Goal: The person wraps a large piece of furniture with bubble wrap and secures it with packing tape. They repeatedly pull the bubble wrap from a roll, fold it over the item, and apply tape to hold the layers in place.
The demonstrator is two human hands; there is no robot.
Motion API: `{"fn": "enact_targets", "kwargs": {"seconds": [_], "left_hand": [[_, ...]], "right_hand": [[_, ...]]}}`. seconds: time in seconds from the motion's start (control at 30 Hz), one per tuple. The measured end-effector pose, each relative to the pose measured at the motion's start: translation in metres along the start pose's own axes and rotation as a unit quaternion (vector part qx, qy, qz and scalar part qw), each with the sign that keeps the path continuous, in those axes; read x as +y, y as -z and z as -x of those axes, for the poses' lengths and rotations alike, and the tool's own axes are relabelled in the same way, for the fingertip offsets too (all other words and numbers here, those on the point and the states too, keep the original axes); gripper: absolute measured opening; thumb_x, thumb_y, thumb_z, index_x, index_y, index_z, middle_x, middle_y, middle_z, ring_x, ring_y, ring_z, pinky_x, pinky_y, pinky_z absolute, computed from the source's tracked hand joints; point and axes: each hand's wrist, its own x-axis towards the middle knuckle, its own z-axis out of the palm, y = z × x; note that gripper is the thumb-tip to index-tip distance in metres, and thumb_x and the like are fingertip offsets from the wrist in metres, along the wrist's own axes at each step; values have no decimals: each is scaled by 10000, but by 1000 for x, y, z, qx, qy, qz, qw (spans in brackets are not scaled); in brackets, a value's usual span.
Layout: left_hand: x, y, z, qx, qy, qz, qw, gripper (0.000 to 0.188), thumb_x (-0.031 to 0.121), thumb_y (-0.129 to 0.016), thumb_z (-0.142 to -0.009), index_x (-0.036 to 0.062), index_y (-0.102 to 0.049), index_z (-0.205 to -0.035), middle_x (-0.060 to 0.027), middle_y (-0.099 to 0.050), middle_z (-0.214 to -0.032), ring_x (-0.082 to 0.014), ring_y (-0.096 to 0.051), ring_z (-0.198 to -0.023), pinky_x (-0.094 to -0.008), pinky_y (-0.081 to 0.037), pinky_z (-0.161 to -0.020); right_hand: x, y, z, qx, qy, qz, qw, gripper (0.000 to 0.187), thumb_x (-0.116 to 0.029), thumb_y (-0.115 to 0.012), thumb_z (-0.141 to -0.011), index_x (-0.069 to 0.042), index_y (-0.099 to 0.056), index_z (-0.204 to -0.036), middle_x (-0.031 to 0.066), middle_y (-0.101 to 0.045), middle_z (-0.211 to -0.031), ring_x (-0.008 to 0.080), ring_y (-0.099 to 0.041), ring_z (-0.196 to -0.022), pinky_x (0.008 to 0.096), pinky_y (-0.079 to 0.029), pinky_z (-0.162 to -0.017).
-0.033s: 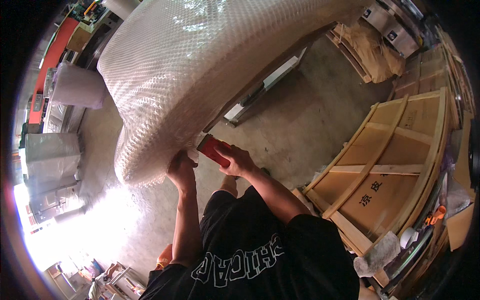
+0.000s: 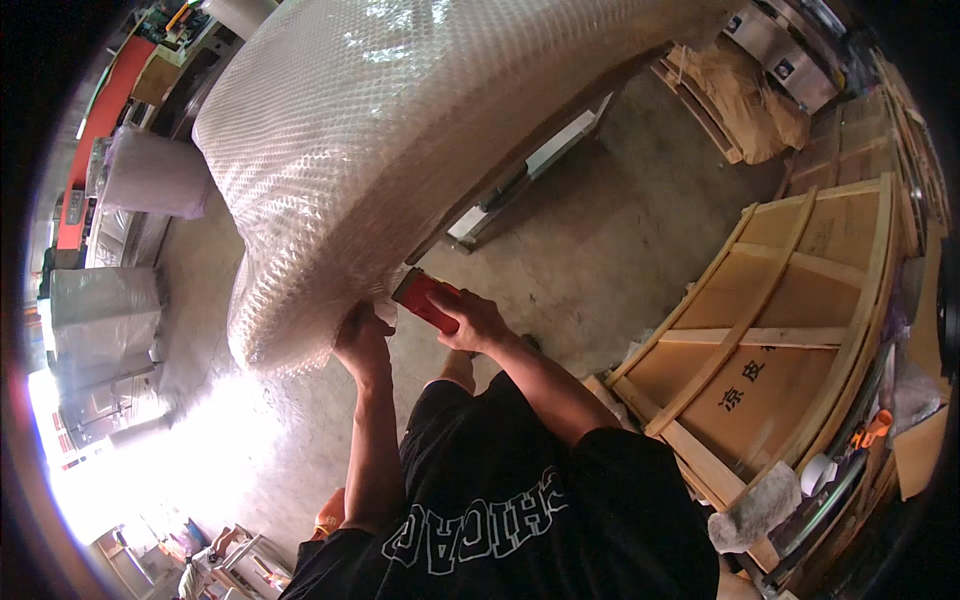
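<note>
A large, bulky object covered in clear bubble wrap (image 2: 330,170) fills the upper middle of the view. My left hand (image 2: 362,342) is closed on the lower edge of the wrap, near its front corner, with a bit of film showing past the fingers. Just to the right, my right hand (image 2: 474,322) grips a red block-shaped tool (image 2: 426,302) with a dark flat front end. That end lies close to the wrapped underside; whether it touches cannot be made out. My fingers hide part of the tool, so its exact kind is unclear.
A wood-framed crate panel (image 2: 790,370) leans at the right, with a white roll (image 2: 818,474) and an orange-handled item (image 2: 874,428) beside it. Wrapped boxes (image 2: 105,305) and a wrap roll (image 2: 155,170) stand left. Under the wrapped object runs a metal frame (image 2: 466,228).
</note>
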Motion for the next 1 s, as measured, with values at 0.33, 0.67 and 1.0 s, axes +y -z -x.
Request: {"fn": "enact_targets", "kwargs": {"seconds": [0.33, 0.67, 1.0], "left_hand": [[-4, -3, 3, 13, 50, 35, 998, 166, 90, -597, -950, -51, -685, -966, -82, -628, -692, -144, -575, -559, -318, -466, -524], [-7, -21, 10, -357, -429, -375, 740, 348, 131, -678, -833, 69, -689, -1175, -126, -708, -1143, -313, -636, -1146, -468, -452, -1034], [-195, 7, -108, -194, -401, -541, 713, 586, 226, -512, -977, 81, -376, -1528, -156, -411, -1546, -317, -393, -1416, -408, -347, -1166]], "right_hand": [[9, -16, -17, -35, -19, 6, 999, 879, -289, -830, -656, -236, -484, -1462, 114, -662, -1203, 329, -672, -1011, 448, -587, -834], [5, 4, -35, -124, -82, -1, 989, 944, -304, -817, -677, -274, -392, -1519, 107, -645, -1251, 336, -632, -1097, 475, -548, -914], [-73, -14, -36, -166, -68, 246, 953, 813, -196, -800, -691, -135, -499, -1444, 165, -712, -1161, 375, -701, -988, 573, -584, -777]]}}
